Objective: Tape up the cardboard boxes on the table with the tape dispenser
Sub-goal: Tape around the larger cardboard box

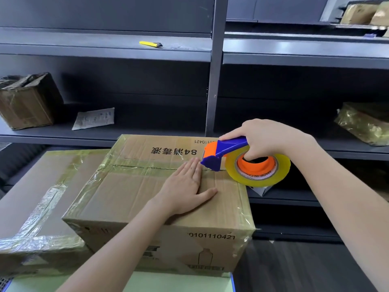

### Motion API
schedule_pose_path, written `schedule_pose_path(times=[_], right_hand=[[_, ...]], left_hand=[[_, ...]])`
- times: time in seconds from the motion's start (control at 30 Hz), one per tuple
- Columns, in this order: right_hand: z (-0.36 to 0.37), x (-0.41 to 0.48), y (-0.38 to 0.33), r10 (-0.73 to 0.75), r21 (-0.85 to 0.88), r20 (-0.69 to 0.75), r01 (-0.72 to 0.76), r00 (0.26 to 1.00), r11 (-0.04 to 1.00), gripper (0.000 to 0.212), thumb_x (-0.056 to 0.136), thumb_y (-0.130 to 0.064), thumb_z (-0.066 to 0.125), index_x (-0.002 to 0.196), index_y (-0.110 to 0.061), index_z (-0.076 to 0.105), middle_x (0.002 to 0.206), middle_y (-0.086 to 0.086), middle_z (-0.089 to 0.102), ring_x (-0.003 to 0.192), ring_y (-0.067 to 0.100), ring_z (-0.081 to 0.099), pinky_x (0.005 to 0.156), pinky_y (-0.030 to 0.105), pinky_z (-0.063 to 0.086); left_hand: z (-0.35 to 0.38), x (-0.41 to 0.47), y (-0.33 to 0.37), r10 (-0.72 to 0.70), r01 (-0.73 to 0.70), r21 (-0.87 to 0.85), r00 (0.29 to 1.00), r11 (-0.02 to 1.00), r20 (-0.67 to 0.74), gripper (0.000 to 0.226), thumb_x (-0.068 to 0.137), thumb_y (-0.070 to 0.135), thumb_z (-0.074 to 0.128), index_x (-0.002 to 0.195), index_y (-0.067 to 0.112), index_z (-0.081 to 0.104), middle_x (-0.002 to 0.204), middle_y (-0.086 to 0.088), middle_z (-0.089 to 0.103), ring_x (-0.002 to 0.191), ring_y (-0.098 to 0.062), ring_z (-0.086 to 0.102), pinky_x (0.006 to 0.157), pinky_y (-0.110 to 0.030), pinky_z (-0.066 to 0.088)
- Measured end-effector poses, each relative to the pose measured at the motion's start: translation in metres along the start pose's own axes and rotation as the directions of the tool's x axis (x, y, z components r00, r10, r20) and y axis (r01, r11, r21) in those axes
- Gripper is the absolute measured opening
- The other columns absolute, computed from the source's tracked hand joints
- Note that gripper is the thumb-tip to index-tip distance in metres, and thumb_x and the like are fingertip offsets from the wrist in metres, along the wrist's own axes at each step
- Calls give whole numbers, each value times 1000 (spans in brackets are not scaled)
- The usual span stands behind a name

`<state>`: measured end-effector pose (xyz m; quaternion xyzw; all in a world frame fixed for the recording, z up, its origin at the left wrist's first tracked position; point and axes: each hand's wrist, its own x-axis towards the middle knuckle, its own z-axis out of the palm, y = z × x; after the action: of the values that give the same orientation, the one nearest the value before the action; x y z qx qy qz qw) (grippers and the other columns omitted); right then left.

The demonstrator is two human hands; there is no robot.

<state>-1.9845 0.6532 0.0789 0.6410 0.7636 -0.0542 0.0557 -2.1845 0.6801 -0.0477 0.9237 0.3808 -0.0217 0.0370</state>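
Presses left fingers [192,168] straight and together, thumb spread, flat on the box [130,197] top, tips touching the taped seam [143,166]. Left hand [187,186] at frame centre. Curls right fingers [251,155] round the dispenser [223,151] handle, some tucked into the orange core of the roll [282,167]. Right hand [267,140] right of centre, gripping. Holds the toothed nose just beside the left fingertips, on the seam near the box's right edge, with the roll hanging past that edge.

Step, as judged: finishing a strip along the seam. Cannot tell whether the tape is cut; clear film too faint. Next probably calls for tipping the teeth down to sever, then smoothing the tail over the right edge with the flat hand, fingertips kept off the blade.

Centre frame, on the green table [179,281]: box, against a second box [31,197] at lower left, that one heavily taped; resting on it or just beside it, cannot tell.

Behind: dark shelves [294,60]; yellow knife [150,44] upper centre; small box [25,102] and paper packet [94,119] at left; wrapped parcel [364,125] at right; more parcels [362,13] upper right, blurred.

In the way: upright [212,91] close behind the dispenser, so little room rearward; second box blocking the left side.
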Motion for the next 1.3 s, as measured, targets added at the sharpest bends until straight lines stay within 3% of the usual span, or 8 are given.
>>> schedule_pose_path(times=[0.2, 0.33, 0.5, 0.7, 0.97, 1.1, 1.23, 1.3], right_hand=[[0, 7, -11, -28, -7, 2, 28, 1000, 1000, 71, 84, -28, 68, 142, -43, 31, 93, -17, 37, 81, 7, 44, 58, 16, 38], [-1, 18, -26, -76, -8, -37, 76, 996, 997, 68, 83, -25, 67, 140, -44, 35, 90, -19, 40, 72, 3, 43, 56, 18, 38], [-2, 30, -41, -115, 3, 10, 115, 993, 993, 69, 83, -26, 68, 141, -41, 35, 110, -12, 50, 91, 8, 48, 62, 20, 45], [-2, 24, -36, -79, 25, 24, 78, 997, 997, 73, 82, -20, 67, 141, -45, 33, 81, -20, 39, 73, 6, 48, 57, 18, 41], [5, -2, -2, 10, 118, 63, -17, 998, 993, 76, 77, -11, 67, 138, -47, 39, 86, -15, 45, 66, 7, 51, 55, 15, 38], [17, -23, 23, 68, 174, 79, -81, 995, 981, 76, 81, -16, 68, 138, -51, 33, 91, -15, 45, 79, 9, 54, 63, 16, 45], [28, -23, 29, 43, 213, 35, -50, 998, 976, 76, 83, -17, 68, 140, -49, 30, 93, -17, 42, 85, 10, 53, 68, 20, 47], [32, -22, 31, 44, 190, 12, -45, 999, 981, 76, 82, -17, 69, 140, -48, 31, 95, -12, 43, 84, 10, 51, 72, 24, 48]], left_hand=[[1, -8, -16, -10, 10, 5, 1000, 1000, -10, 98, 79, 78, 4, 149, 11, -11, 158, -3, -11, 144, -10, -13, 117, -25, -8], [-8, -23, -30, -35, 35, -16, 999, 999, 5, 102, 71, 77, 1, 149, 13, -12, 157, -1, -12, 139, -3, -18, 109, -18, -14], [-10, -36, -46, -53, 54, -36, 998, 998, 24, 103, 69, 77, 1, 149, 15, -12, 157, 2, -13, 128, 4, -22, 107, -16, -15], [-7, -37, -48, -49, 50, -38, 999, 998, 8, 101, 72, 76, 4, 150, 15, -10, 158, 2, -11, 129, 5, -20, 108, -17, -14], [-8, -36, -47, -46, 46, -62, 999, 997, 8, 107, 65, 80, -3, 150, 15, -10, 157, 5, -12, 129, 6, -20, 105, -14, -15], [-9, -34, -46, -40, 41, -45, 999, 998, 27, 118, 55, 87, -14, 149, 17, -12, 156, 5, -15, 130, 3, -23, 104, -15, -16], [-21, -27, -27, -120, 121, 0, 989, 993, 89, 108, 70, 80, 8, 149, 9, -8, 157, -4, -12, 143, -11, -13, 106, -21, -11], [-24, -20, -10, -91, 92, -17, 993, 996, 71, 105, 75, 78, 12, 149, 7, -7, 157, -6, -11, 145, -14, -10, 109, -22, -8]])
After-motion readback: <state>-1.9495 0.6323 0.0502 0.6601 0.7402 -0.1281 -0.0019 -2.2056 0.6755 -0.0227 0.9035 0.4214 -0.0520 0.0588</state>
